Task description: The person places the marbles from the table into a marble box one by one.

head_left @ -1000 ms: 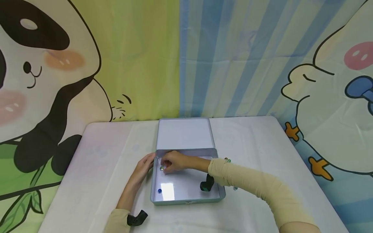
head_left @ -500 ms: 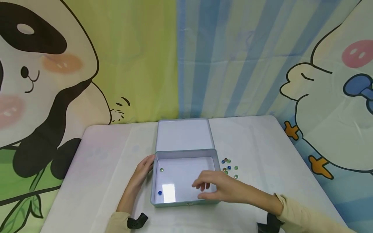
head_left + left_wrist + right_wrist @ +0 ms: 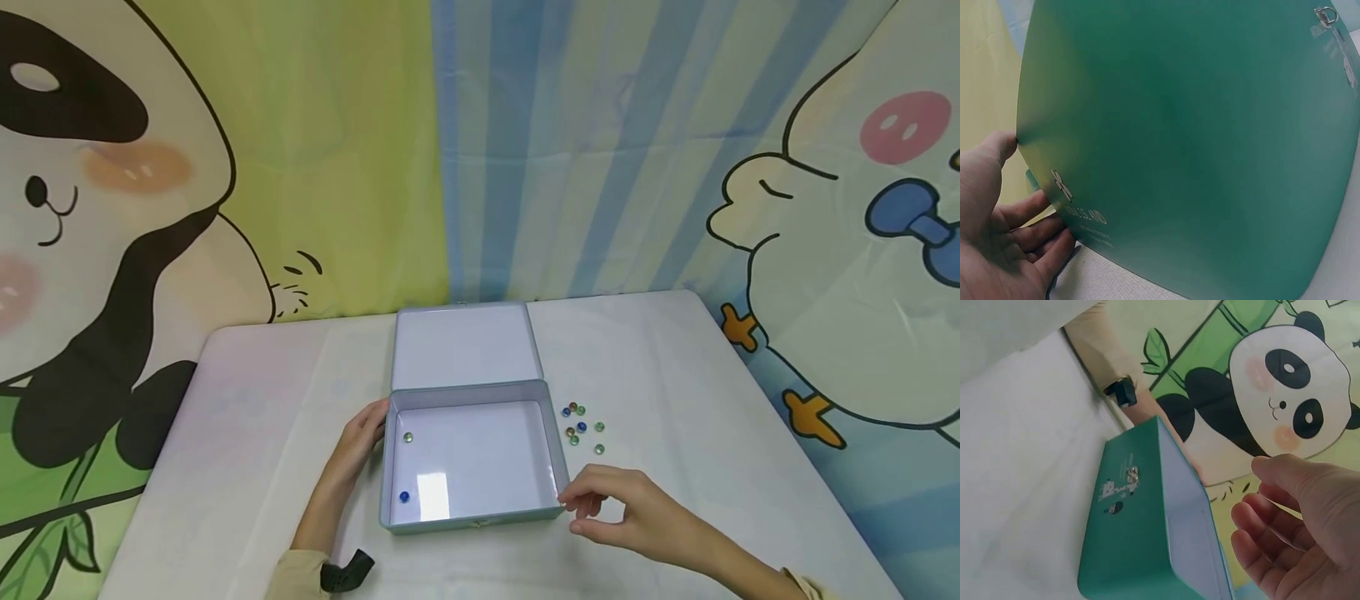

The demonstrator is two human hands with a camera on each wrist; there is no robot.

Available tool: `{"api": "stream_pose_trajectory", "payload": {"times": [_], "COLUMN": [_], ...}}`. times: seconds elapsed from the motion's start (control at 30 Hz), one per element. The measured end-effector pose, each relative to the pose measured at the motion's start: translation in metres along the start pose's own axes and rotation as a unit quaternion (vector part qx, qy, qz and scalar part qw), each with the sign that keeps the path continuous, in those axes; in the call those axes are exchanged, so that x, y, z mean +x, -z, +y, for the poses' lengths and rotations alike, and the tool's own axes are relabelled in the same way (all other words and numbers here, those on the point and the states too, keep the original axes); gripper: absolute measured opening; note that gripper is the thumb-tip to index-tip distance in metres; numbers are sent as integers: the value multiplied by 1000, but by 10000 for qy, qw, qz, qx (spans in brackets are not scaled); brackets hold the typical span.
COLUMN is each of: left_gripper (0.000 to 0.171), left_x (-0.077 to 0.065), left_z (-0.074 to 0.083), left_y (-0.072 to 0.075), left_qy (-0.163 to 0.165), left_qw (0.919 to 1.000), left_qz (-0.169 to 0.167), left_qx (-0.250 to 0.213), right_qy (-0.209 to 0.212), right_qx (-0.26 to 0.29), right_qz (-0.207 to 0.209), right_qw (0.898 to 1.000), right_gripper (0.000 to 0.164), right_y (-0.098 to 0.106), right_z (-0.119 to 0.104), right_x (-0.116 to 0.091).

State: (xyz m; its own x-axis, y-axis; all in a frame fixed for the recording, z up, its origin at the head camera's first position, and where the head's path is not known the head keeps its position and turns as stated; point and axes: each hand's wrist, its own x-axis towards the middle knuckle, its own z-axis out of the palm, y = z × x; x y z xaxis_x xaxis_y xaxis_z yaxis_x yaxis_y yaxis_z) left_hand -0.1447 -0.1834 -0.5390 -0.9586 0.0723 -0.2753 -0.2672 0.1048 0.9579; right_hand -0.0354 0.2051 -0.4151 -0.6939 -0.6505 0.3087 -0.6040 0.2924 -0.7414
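A green metal box (image 3: 387, 467) with a pale inside stands on the table, its lid (image 3: 465, 346) laid back behind it. Inside, near the left wall, lie a clear green marble (image 3: 408, 437) and a blue marble (image 3: 404, 497). My left hand (image 3: 358, 442) touches the back left corner of the box from outside; the left wrist view shows thumb and fingers at the edge of the green side (image 3: 1191, 150). Beside the front right corner hovers my right hand (image 3: 630, 512), fingers loosely bent and nothing between them. Several loose marbles (image 3: 581, 427) lie right of the box.
The box and marbles are on a table with a white cloth (image 3: 675, 375). Behind it hangs a printed curtain (image 3: 517, 150) with a panda and a white cartoon animal. A black band (image 3: 347, 572) sits on the left wrist.
My right hand has left the inside of the box and moved right and toward the front, past the right wall. The left hand stays at the corner. Both marbles remain in place.
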Motion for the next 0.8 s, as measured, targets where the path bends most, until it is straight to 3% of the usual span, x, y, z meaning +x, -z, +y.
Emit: {"api": "stream_pose_trajectory", "payload": {"times": [0.23, 0.33, 0.5, 0.63, 0.8], "left_gripper": [62, 62, 63, 63, 62], "left_x": [-1, -3, -3, -2, -1], "left_z": [1, 2, 1, 0, 1], "left_y": [1, 2, 4, 3, 0], "left_qy": [15, 29, 60, 74, 87], "left_qw": [10000, 10000, 10000, 10000, 10000], "left_qz": [-49, -4, 10, -29, -20], "left_qx": [12, 34, 55, -7, -21], "right_qy": [-407, -1055, -2061, -2273, -2372], "right_qx": [-127, 162, 511, 235, -606], "right_qz": [228, 18, -119, 137, 192], "right_qw": [9988, 9943, 9771, 9734, 9694], "right_gripper": [27, 22, 27, 27, 23], "right_y": [5, 8, 16, 24, 27], "right_z": [12, 22, 56, 93, 124], "right_x": [-8, -6, 4, 10, 15]}}
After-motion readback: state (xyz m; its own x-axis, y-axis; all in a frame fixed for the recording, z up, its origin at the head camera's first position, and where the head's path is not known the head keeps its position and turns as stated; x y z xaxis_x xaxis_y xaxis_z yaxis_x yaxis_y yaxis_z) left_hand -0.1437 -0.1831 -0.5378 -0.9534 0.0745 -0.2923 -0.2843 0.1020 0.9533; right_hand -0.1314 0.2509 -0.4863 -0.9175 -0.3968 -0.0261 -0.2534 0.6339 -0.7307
